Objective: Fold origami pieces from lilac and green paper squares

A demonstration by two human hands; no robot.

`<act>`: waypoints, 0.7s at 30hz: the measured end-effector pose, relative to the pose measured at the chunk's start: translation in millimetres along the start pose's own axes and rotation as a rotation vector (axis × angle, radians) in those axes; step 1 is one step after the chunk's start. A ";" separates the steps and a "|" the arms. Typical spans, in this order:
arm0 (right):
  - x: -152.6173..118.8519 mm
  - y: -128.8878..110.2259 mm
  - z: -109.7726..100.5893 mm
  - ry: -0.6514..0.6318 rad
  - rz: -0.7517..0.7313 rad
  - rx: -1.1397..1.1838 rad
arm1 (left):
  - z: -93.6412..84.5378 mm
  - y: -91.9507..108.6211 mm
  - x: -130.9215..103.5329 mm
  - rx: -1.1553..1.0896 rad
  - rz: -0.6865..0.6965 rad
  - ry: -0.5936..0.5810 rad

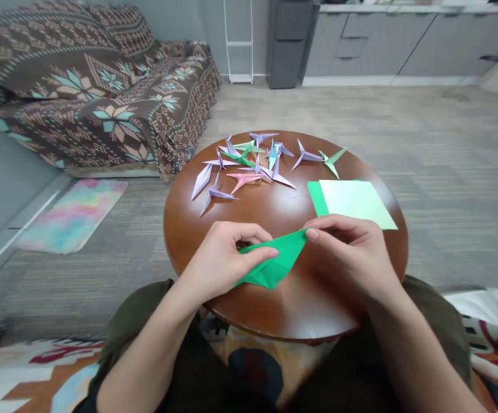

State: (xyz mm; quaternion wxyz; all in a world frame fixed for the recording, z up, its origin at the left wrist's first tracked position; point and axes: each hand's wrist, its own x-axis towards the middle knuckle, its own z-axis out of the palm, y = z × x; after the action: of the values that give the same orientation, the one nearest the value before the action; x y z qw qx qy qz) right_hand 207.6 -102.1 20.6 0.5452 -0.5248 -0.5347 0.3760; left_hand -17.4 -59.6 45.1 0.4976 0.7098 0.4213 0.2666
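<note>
Paper birds (243,179) crowding far side of brown counter (283,315). Pale sheet (357,203) lying over green sheet (316,198) at right; right hand (354,241) partly hiding their near edge. Green folded paper (285,252) stretching between hands: left hand (227,252) clamping left part, right fingers pinching upper right tip.

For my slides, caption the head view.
Left hand and right hand hold folded green paper over a brown table, with paper figures farther back.
</note>
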 end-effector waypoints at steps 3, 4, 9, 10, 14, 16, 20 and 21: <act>-0.6 0.1 -0.1 0.015 -0.002 -0.012 | -0.3 -0.2 0.0 0.005 0.010 0.002; -0.8 0.6 -0.1 0.016 -0.003 -0.014 | -0.5 -0.4 0.1 0.007 0.012 0.000; -0.7 9.0 0.2 0.035 0.000 0.044 | -1.2 -1.4 1.0 0.009 0.014 0.002; -0.4 11.0 0.2 0.041 0.006 0.067 | -1.1 -1.6 1.4 0.010 0.015 0.003; -0.1 13.7 0.1 0.025 0.016 0.145 | -0.3 -2.0 2.6 0.020 0.014 0.018; -0.7 11.4 0.3 -0.006 0.014 0.140 | -0.2 -1.9 3.0 0.015 0.006 0.019; -1.9 6.5 1.4 -0.018 0.011 0.086 | -0.5 -1.3 3.3 -0.005 0.001 0.010; -2.0 6.2 1.9 -0.010 0.013 0.079 | -0.4 -1.2 3.4 -0.011 0.002 0.007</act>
State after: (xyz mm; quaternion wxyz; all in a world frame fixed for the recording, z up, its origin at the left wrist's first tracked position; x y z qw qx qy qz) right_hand 206.4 -102.7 14.0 0.5605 -0.5044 -0.5187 0.4030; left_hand -16.4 -56.3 44.0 0.4996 0.7065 0.4211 0.2718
